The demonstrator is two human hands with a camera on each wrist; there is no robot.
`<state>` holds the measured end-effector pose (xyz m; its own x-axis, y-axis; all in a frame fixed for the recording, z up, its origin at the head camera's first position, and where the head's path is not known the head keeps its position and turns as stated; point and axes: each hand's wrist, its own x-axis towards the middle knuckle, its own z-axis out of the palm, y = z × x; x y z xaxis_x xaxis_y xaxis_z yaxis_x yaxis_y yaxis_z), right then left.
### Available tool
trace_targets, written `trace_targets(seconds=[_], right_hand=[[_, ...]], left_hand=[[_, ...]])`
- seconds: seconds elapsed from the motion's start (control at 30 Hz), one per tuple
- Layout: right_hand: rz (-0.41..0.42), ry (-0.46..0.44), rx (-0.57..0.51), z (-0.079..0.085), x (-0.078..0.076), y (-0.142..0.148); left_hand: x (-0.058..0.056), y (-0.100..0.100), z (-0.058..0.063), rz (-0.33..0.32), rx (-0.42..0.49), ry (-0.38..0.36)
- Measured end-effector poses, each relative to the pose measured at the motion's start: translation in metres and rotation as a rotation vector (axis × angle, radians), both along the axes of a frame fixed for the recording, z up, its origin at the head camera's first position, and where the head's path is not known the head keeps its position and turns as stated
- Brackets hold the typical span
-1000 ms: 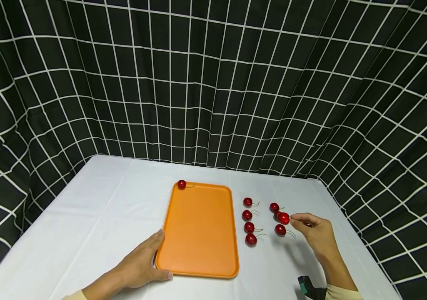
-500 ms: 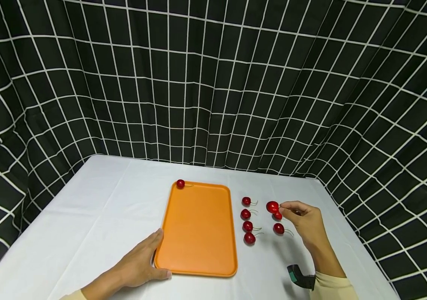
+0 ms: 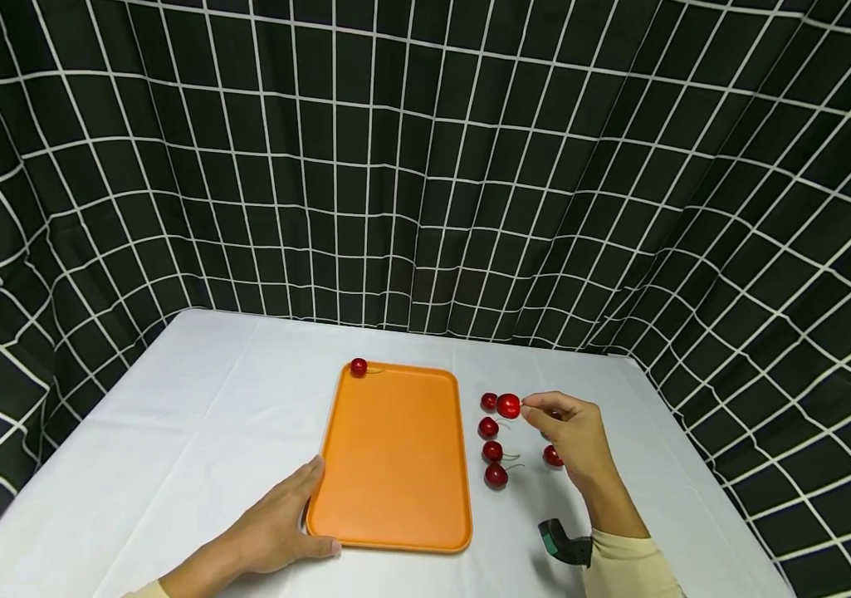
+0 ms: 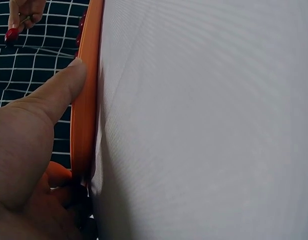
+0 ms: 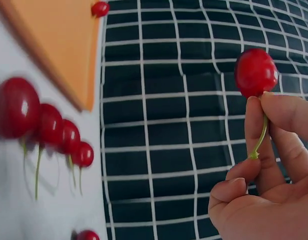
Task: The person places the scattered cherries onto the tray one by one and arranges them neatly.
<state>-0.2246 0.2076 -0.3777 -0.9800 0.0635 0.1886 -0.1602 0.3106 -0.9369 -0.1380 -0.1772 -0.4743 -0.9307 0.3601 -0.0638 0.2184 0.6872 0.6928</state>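
Note:
My right hand (image 3: 570, 432) pinches a cherry (image 3: 508, 405) by its green stem, between thumb and forefinger. In the head view this cherry overlaps the farthest of a column of cherries (image 3: 496, 475) to the right of the orange tray (image 3: 395, 465). The right wrist view shows the held cherry (image 5: 256, 72) raised, its stem (image 5: 262, 135) hanging by the fingers. My left hand (image 3: 276, 523) holds the tray's near left corner, thumb along the front rim and fingers along the left side. One cherry (image 3: 359, 367) sits at the tray's far left corner.
Beneath the right hand lies another cherry (image 3: 553, 456), with one more mostly hidden behind the fingers. A white cloth (image 3: 231, 415) covers the table. Black curtain with a white grid (image 3: 410, 183) encloses the back and sides. A dark wrist device (image 3: 565, 544) juts from the right sleeve.
The right hand has carried the held cherry leftward and slightly away, from over the right-hand cherries to the far end of the left column. The left hand and tray keep their place.

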Motion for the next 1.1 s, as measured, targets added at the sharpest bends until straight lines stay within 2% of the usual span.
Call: trace_targets(seconds=[0.27,0.53,0.7,0.9,1.1], right_hand=[[0.088,0.062,-0.083,-0.002,-0.011,-0.027],[0.139,0.098,-0.131,0.001,-0.023,-0.062],[0.151,0.096,-0.153,0.0,-0.027,-0.08],[0.125,0.076,-0.136,-0.004,-0.034,-0.097],[0.112,0.095,-0.172,-0.007,-0.045,-0.114]], left_hand=[[-0.001,0.0,0.0,-0.002,0.001,-0.012],[-0.002,-0.003,0.001,0.014,0.008,-0.008],[-0.002,-0.003,0.0,0.003,0.001,-0.003],[-0.001,0.0,0.0,0.004,-0.002,0.0],[0.0,0.0,0.001,0.014,-0.012,-0.007]])
